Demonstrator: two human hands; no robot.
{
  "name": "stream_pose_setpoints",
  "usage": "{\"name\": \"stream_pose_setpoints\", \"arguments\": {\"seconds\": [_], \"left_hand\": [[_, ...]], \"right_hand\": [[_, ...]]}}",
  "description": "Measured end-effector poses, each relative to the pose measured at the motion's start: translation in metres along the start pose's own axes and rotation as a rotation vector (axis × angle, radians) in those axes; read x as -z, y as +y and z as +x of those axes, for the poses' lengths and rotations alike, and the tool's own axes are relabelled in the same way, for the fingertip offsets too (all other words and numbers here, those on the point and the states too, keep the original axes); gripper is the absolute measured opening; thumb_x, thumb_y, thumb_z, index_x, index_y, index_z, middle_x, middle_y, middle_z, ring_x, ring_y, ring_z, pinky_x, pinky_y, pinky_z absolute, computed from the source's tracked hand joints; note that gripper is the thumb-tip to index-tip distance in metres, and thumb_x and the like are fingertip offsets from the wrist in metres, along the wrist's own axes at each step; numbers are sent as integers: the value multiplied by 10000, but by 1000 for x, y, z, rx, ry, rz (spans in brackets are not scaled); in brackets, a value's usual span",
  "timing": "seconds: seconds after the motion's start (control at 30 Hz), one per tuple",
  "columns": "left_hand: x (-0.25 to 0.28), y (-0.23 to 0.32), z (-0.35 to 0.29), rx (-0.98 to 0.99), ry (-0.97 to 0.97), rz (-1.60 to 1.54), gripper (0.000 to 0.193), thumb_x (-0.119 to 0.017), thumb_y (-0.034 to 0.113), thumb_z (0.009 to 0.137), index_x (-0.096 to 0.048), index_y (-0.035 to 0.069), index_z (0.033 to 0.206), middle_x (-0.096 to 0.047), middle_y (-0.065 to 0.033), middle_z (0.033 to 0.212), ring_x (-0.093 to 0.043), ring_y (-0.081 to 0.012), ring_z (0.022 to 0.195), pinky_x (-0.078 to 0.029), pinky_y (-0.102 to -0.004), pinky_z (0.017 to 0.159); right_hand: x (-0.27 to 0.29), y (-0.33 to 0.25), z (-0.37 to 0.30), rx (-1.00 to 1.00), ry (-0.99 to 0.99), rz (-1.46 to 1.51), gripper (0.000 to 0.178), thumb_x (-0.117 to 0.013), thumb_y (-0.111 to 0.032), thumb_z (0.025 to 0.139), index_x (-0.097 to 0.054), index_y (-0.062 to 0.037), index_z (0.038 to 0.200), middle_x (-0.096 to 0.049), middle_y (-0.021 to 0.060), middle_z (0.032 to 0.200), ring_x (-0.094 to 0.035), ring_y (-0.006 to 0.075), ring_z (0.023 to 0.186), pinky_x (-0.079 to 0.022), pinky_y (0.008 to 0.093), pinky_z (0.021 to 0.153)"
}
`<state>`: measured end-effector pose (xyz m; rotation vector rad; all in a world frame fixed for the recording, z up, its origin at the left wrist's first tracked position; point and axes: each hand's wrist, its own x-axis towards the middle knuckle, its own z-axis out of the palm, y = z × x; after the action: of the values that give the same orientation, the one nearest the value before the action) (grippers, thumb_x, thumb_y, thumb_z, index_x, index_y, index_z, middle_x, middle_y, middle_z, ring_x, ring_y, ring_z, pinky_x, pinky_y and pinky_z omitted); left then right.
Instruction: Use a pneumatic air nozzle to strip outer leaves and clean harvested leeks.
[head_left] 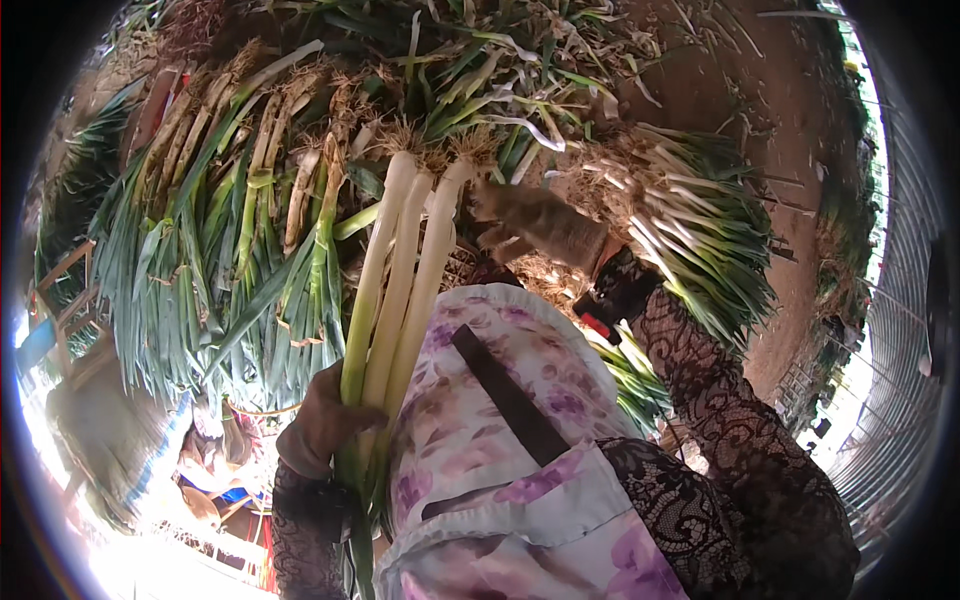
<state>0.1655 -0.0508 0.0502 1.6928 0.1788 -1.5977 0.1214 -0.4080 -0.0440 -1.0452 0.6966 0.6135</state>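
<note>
A bundle of three long white-stalked green onions (400, 270) is held near the middle of the view. Its long axis runs close to upright in the picture, leaning slightly right toward the top. The brown root tufts point away from the person, toward the heap beyond; the green leaf ends point down toward the lower edge.

Left hand (322, 420) – gloved in soiled brown fabric, with a dark lace sleeve. Its fingers are closed round the bundle at the zone where white stalk turns green, clamping all three stalks together.

Right hand (535, 225) – also in a dirty brown glove, with a dark lace sleeve and a black wrist cuff carrying a red tab. It sits at the root end of the bundle, just right of the rightmost stalk. The fingers look curled against the stalk near the root tuft; how tightly they close on it cannot be determined.

A floral pink-and-white fabric apron (500, 440) with a dark strap lies below and right of the bundle, touching the stalks.

Surroundings: a large heap of unpeeled green onions with dirt-covered stalks (230, 220) lies left of the bundle. A second pile of cleaned white-stalked onions (700, 240) lies right of the right hand, on the bare reddish earth floor (770, 110).
</note>
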Motion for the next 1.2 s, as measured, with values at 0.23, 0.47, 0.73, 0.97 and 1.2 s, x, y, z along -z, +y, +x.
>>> {"name": "stream_pose_setpoints", "arguments": {"seconds": [0.23, 0.47, 0.73, 0.97, 1.2], "left_hand": [[-15, -6, 5, -97, 70, -79, 577, -727, 56, 583, -626, -31, 1145, -691, -106, 940, -656, -206, 843, -524, -329, 747], [-29, 8, 2, -177, 184, 500, 475, -725, 142, 675, -610, 40, 1124, -687, -197, 856, -686, -347, 789, -536, -415, 715], [-31, 19, 0, -214, 131, 533, 384, -744, 267, 769, -604, 58, 1059, -670, -169, 775, -680, -364, 753, -529, -430, 659], [-37, 54, -4, 83, 72, 277, 494, -756, 162, 721, -633, 17, 1176, -709, -181, 859, -698, -264, 779, -531, -384, 705], [-11, 4, 15, -206, -4, 27, 661, -768, 46, 661, -572, -23, 1289, -708, -130, 1032, -683, -194, 875, -539, -325, 780]], "right_hand": [[-26, -9, 8, 506, 445, -532, 553, -668, -461, 906, -609, -17, 1231, -628, 119, 1130, -660, 187, 967, -550, 303, 750], [-29, -42, 35, 386, 127, -835, 557, -715, -421, 814, -595, 22, 1130, -661, 196, 1070, -658, 293, 955, -525, 365, 846], [-1, -36, 48, 653, 383, -1000, 317, -668, -241, 851, -626, -7, 1060, -665, 121, 805, -646, 226, 777, -530, 339, 734], [63, -62, 49, 488, 844, -1403, 327, -474, -269, 930, -664, -4, 899, -629, 137, 751, -623, 284, 714, -520, 422, 734], [1, 9, 14, 108, 129, -679, 658, -734, -390, 823, -477, 18, 1271, -573, 226, 1208, -546, 276, 1206, -446, 379, 1013]]}}
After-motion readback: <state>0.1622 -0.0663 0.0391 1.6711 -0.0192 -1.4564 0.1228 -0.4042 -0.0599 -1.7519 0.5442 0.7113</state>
